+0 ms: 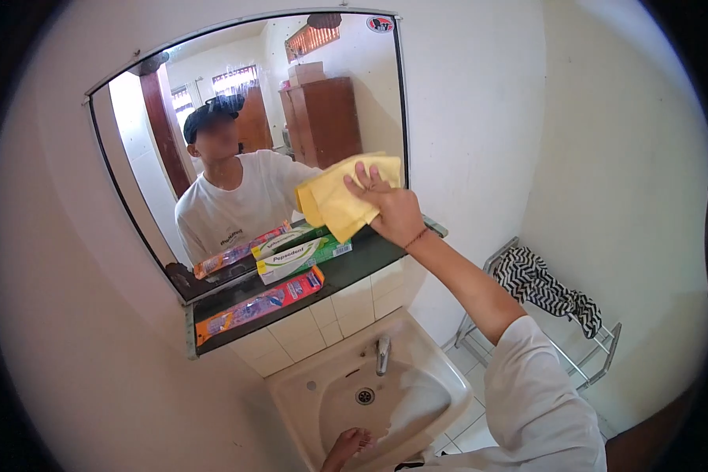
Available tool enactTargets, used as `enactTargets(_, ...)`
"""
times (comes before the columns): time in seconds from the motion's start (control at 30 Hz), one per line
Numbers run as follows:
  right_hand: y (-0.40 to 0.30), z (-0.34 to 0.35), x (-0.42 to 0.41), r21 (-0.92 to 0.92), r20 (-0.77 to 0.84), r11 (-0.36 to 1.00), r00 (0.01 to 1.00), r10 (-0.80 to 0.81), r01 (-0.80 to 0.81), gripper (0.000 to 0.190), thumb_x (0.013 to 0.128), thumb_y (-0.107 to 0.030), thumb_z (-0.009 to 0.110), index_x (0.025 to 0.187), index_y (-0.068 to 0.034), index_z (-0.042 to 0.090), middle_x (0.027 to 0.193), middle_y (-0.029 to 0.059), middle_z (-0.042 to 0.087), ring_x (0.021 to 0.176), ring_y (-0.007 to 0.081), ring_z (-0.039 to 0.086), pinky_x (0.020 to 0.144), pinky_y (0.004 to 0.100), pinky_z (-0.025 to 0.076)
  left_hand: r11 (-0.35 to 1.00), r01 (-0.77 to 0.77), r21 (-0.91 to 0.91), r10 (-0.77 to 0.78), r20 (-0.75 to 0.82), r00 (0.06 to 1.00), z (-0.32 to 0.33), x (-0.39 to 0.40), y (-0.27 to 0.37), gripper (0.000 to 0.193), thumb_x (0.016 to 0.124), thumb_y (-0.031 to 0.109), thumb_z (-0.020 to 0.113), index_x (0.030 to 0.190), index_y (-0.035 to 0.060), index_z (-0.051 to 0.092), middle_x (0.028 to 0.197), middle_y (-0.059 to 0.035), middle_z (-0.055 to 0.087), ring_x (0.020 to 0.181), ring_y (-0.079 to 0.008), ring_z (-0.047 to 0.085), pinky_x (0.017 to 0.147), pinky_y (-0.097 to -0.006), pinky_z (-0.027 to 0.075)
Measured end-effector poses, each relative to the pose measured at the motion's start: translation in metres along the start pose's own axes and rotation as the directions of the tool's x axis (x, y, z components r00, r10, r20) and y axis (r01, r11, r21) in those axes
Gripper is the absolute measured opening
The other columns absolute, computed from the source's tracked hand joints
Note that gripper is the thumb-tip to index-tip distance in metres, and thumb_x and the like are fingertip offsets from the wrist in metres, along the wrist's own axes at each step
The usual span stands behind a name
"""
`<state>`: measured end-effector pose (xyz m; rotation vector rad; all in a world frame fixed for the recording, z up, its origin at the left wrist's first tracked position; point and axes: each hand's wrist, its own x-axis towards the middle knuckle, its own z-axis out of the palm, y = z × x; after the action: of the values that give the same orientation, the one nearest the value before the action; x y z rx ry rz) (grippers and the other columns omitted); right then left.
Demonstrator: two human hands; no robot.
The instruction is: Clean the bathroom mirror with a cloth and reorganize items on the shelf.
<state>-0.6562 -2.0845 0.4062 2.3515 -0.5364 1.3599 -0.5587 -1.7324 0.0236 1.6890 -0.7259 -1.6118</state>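
Note:
My right hand (392, 206) presses a folded yellow cloth (345, 192) against the lower right part of a framed wall mirror (236, 147), its fingers spread over the cloth. Below the cloth, a toothpaste box (289, 259) stands on a dark shelf (366, 262) under the mirror. A packaged toothbrush set (262, 304) lies in front of the box, towards the shelf's left end. My left hand (351, 445) hangs low over the near part of the washbasin (289, 407), its fingers loosely curled and nothing visible in them.
A chrome tap (383, 356) rises at the basin's back, near the drain (364, 396). To the right stands a metal rack (610, 354) with a black-and-white zigzag cloth (543, 283) over it. The mirror reflects a person in a cap and a brown cabinet (324, 121).

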Motion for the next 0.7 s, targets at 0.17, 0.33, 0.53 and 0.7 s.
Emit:
enactTargets(0.17,-0.007,-0.042,0.004,0.107,0.104,0.992,0.993,0.052,-0.063,0.045,0.072,-0.013,0.063,0.116,-0.022,0.062,0.115,0.0072,0.061,0.095,0.0267,0.063,0.073,0.0350,0.053,1.000,0.011,-0.001,-0.011,0.017,1.000,0.009,-0.006,0.007,0.033,0.100,0.027,0.040,0.110,0.0008,0.057,0.094,-0.0083,0.067,0.081,-0.0147,0.065,0.069,-0.0256,0.049)
enactTargets(0.33,0.021,-0.086,0.079,0.067,-0.335,0.962,0.902,0.270,-0.264,0.040,0.070,-0.013,0.061,0.109,-0.022,0.068,0.096,0.0086,0.068,0.082,0.0293,0.065,0.072,0.0364,0.053,1.000,-0.010,-0.019,0.011,0.064,0.998,0.016,-0.015,0.001,0.032,0.100,0.026,0.039,0.111,0.0015,0.056,0.095,-0.0093,0.067,0.082,-0.0155,0.065,0.069,-0.0258,0.049)
enactTargets(0.53,0.064,-0.106,0.178,-0.003,-0.564,0.996,0.823,0.072,-0.089,0.053,0.069,-0.007,0.053,0.119,-0.023,0.061,0.116,0.0064,0.062,0.097,0.0280,0.062,0.083,0.0352,0.051,0.975,0.028,-0.221,-0.016,0.055,0.998,0.012,-0.012,-0.027,0.033,0.099,0.025,0.044,0.113,-0.0027,0.055,0.095,-0.0133,0.065,0.082,-0.0229,0.065,0.076,-0.0324,0.053)
enactTargets(0.7,0.067,-0.047,0.157,-0.107,-0.448,0.989,0.893,0.041,-0.099,0.057,0.068,-0.011,0.059,0.123,-0.024,0.058,0.128,0.0107,0.054,0.099,0.0343,0.061,0.081,0.0399,0.052,0.973,0.042,-0.228,-0.030,0.055,0.998,0.005,-0.011,-0.031,0.033,0.099,0.025,0.043,0.111,-0.0026,0.056,0.095,-0.0129,0.065,0.081,-0.0220,0.065,0.075,-0.0330,0.054)
